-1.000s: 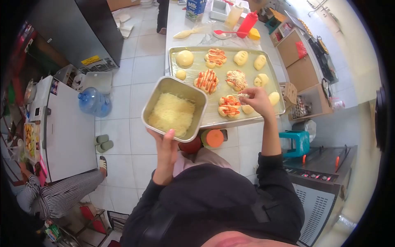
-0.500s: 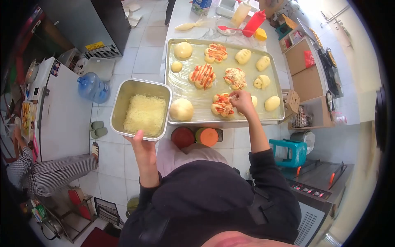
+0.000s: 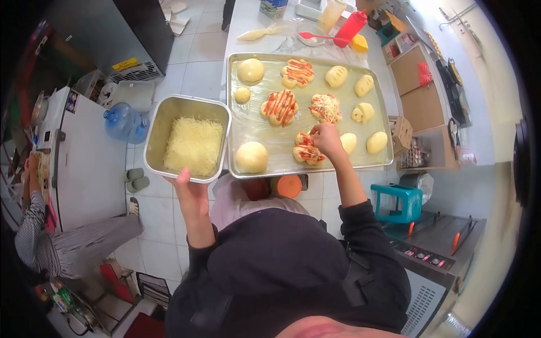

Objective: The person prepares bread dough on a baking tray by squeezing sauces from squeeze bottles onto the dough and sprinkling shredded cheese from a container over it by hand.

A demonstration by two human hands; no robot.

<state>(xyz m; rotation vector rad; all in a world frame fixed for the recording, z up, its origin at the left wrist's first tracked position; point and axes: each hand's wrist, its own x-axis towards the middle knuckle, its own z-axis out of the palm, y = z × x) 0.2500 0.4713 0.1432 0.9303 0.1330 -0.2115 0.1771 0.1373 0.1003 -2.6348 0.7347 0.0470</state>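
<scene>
Metal pan (image 3: 157, 128) holds pale yellow shreds (image 3: 194, 145); the tray (image 3: 248, 124) bears dough pieces (image 3: 251, 157).

Black sleeves (image 3: 366, 234), black top (image 3: 276, 248), pale pinkish legwear (image 3: 239, 204)

no legible words or numbers, print unclear on the blue carton (image 3: 274, 8) near the left edge of the table (image 3: 248, 18), marks too small on the yellow label (image 3: 125, 64) by the grey appliance's (image 3: 101, 34) lower edge
</scene>
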